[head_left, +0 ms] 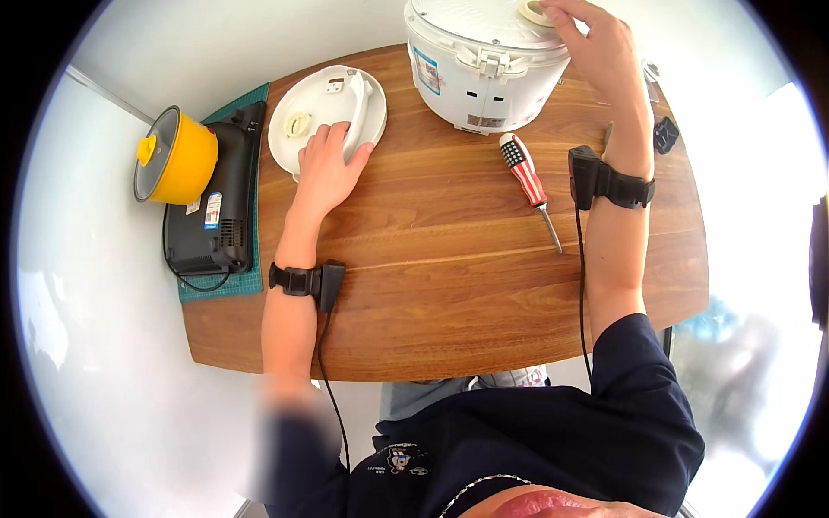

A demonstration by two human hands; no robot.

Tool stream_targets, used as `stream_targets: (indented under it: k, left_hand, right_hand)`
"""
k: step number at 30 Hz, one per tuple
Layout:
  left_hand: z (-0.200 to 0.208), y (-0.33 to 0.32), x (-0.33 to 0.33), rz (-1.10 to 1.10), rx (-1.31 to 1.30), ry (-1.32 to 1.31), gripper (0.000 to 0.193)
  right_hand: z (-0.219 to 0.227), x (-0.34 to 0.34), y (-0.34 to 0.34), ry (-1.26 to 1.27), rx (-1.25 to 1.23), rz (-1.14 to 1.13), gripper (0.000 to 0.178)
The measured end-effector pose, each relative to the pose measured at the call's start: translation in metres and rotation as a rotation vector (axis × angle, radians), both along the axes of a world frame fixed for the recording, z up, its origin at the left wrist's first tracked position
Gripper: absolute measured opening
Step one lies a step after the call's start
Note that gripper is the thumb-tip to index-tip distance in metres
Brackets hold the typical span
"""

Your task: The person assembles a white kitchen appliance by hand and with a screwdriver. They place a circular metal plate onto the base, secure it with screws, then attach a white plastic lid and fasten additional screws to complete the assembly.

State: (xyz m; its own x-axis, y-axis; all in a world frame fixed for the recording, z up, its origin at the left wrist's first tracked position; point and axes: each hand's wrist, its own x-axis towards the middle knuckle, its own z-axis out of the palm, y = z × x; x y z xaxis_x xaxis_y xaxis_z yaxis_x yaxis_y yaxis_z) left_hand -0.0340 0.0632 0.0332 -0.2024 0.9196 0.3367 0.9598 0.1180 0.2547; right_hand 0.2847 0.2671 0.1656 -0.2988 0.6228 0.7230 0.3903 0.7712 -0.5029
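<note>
My left hand [328, 171] rests at the near edge of a round white lid cover [285, 142], its fingers and thumb on either side of the raised handle [357, 108]. A cream ring-shaped fitting [298, 124] sits on that cover. At the far right, my right hand [602, 47] pinches another cream ring-shaped part [534, 12] on top of a white rice cooker [479, 86]. The cooker stands upright with its front latch towards me. Between my arms lies a screwdriver [525, 173] with a red, white and dark patterned handle, its shaft pointing towards me.
On the left, a yellow pot [186, 160] with a grey lid stands on a black appliance [224, 164] over a green cutting mat [246, 281]. Small black and clear items [665, 135] lie at the right edge of the wooden table [432, 302]. Cables run from both wrist straps.
</note>
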Motion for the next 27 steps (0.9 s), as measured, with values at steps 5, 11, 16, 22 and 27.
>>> stream_targets:
  k: [5,11,16,22,27]
  left_hand:
    - [0.002,0.000,0.001,0.024,-0.041,-0.054,0.054]
    - [0.013,-0.005,0.009,0.029,-0.070,0.024,0.057]
    - [0.007,-0.005,0.003,0.035,-0.055,0.018,0.053]
    - [0.010,-0.005,0.007,0.057,-0.096,0.039,0.050]
    - [0.011,-0.004,0.011,0.057,-0.082,0.014,0.049]
  right_hand:
    - [-0.011,0.010,0.023,-0.303,0.193,-0.078,0.029]
    - [0.000,-0.002,0.003,-0.148,0.332,-0.081,0.022]
    - [0.014,-0.007,-0.020,0.007,0.207,-0.006,0.022]
    - [0.014,-0.003,-0.023,0.092,0.119,-0.047,0.022]
    - [0.005,0.011,0.008,0.036,0.109,-0.292,0.023]
